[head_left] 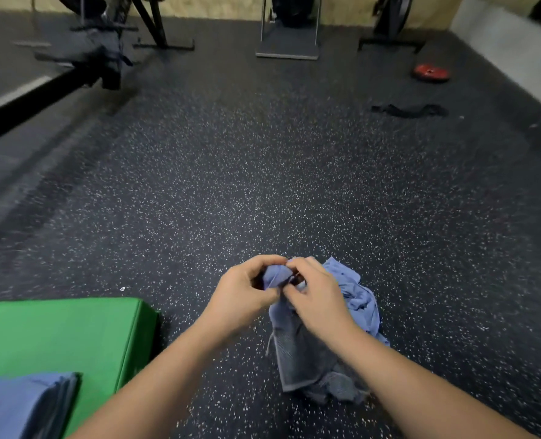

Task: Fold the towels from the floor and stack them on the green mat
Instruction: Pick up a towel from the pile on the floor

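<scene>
both hands, left hand (242, 291) and right hand (318, 294), pinch a bunched blue towel (297, 356) in their fingers above the floor, right of the green mat (57, 331). best find two corners and shake it flat before folding.

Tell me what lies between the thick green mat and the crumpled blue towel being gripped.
In the head view, only bare speckled black rubber floor lies between the thick green mat and the crumpled blue cloth towel; the left forearm crosses above it.
</scene>
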`<state>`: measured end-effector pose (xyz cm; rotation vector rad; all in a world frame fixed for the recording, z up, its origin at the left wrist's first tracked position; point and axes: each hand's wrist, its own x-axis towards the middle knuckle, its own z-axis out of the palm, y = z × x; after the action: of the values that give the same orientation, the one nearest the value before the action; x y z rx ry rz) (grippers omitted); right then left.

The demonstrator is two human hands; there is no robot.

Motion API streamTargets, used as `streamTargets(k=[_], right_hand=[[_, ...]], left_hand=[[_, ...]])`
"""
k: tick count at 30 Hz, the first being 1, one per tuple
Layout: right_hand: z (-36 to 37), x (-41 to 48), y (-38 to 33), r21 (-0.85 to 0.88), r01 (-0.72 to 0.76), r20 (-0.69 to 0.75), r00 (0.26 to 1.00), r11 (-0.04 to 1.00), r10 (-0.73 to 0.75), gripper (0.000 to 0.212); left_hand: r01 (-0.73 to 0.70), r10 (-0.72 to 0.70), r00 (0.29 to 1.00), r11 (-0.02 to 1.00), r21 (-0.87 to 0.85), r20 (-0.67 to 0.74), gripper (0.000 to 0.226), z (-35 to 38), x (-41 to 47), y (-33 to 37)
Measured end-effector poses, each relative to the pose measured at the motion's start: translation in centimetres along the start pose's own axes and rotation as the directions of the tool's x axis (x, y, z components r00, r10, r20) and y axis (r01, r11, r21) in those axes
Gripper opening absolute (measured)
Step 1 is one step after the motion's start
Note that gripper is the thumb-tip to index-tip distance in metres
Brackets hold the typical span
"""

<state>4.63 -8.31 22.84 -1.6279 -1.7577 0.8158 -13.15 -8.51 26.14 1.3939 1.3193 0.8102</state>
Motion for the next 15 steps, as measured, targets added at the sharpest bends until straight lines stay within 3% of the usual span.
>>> streamTargets(k=[5, 8, 13, 15], right_hand=[[-3.8, -3.2, -6.3, 0.137, 0.025, 0.014, 1.0, 0.99, -0.027, 0.063], [-5.9, -5.5, -9.1, 0.241, 0.011, 0.055, 0.998, 0.971, -0.025, 0.05], [-9.1, -10.0, -12.4, 0.318, -0.015, 0.116, 0.993, 0.948, -0.023, 0.036], [-10.3, -11.6, -13.3, 0.327, -0.049, 0.152, 0.988, 0.944, -0.001, 0.031]], left_hand=[[-0.054, 0.061, 0.996, 0.992, -0.114, 0.063, 0.071, -1.9, -5.0, 4.9], [-0.087, 0.099, 0.993, 0.979, -0.183, 0.058, 0.066, -2.2, -7.9, 7.2], [-0.177, 0.16, 0.982, 0.965, -0.194, -0.099, 0.016, -1.7, -11.8, 10.8], [-0.19, 0.166, 0.979, 0.956, -0.223, -0.12, 0.012, -1.3, -13.0, 11.8]])
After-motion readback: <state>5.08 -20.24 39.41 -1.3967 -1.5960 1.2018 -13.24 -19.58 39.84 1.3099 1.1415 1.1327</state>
